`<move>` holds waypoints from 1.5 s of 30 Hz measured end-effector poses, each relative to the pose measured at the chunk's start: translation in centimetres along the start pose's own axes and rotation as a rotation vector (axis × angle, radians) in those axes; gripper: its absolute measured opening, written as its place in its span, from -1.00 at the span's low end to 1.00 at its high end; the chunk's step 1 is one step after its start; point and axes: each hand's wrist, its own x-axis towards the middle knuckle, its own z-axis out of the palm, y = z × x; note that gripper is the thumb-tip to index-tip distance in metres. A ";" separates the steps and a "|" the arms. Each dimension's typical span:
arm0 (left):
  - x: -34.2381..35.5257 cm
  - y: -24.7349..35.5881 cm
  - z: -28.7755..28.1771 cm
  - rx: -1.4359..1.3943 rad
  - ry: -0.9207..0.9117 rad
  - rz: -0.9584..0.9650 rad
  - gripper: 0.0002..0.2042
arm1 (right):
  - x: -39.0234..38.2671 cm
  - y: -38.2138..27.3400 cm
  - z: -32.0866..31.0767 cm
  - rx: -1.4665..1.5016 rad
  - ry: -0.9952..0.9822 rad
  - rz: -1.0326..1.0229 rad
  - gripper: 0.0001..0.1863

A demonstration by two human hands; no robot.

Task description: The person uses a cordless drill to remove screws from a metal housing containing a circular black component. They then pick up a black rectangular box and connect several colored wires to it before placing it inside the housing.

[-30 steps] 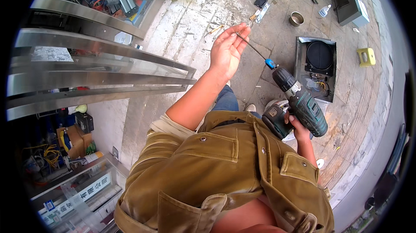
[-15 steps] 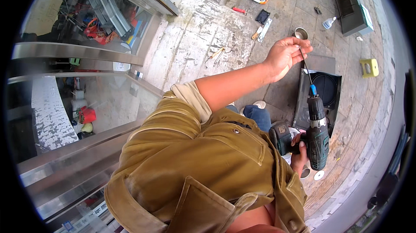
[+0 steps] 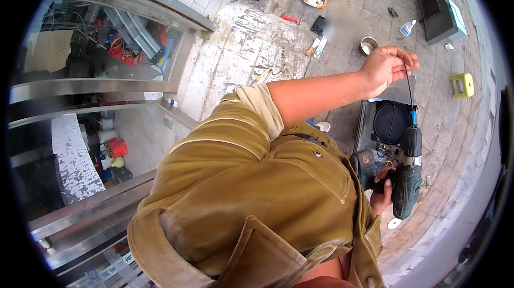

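A dark green and black cordless drill [image 3: 408, 183] is in my right hand [image 3: 380, 199], its fingers wrapped round the handle and its chuck toward the far side. From the chuck runs a thin dark rod [image 3: 408, 90] with a blue piece [image 3: 413, 118] at its base. My left hand [image 3: 386, 71], arm stretched out, pinches the far end of this rod between thumb and fingers. Below the drill lies an opened metal housing [image 3: 364, 119] with a round black fan opening [image 3: 390, 122] and loose coloured wires [image 3: 388, 163].
Past my left hand are a metal bowl [image 3: 368, 46], a wooden-handled scraper [image 3: 319, 47], a red-handled tool [image 3: 289, 19] and a wipes pack [image 3: 314, 0]. A yellow stool [image 3: 461, 85], spray bottle [image 3: 407, 28] and large grey metal casing [image 3: 431, 7] stand right. Glass doors [image 3: 96, 84] line the left.
Both hands, with the drill and rod between them, have shifted right in the picture. The drill now covers less of the housing, and its wires show. Both grips stay the same.
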 end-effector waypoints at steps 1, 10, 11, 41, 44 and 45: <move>0.8 -0.3 0.3 0.001 0.003 -0.027 -0.78 | 0.3 0.9 -1.7 0.027 0.024 0.021 -0.58; 10.3 -5.5 2.9 -0.024 -0.119 -0.296 -0.81 | 3.1 -1.2 1.4 0.125 0.260 -0.039 -0.58; 11.3 -5.6 2.8 -0.006 -0.156 -0.320 -0.80 | 4.0 -1.6 2.1 0.077 0.243 -0.105 -0.56; 19.3 -23.9 -12.7 1.308 -0.598 -0.984 -0.84 | 2.2 10.3 9.5 0.268 1.271 -0.116 -0.75; 20.0 -25.8 -14.1 1.335 -0.629 -0.918 -0.83 | 4.6 13.3 7.7 0.192 1.210 -0.044 -0.81; 20.3 -26.5 -14.5 1.336 -0.651 -0.903 -0.82 | 5.5 14.5 7.1 0.158 1.186 -0.019 -0.83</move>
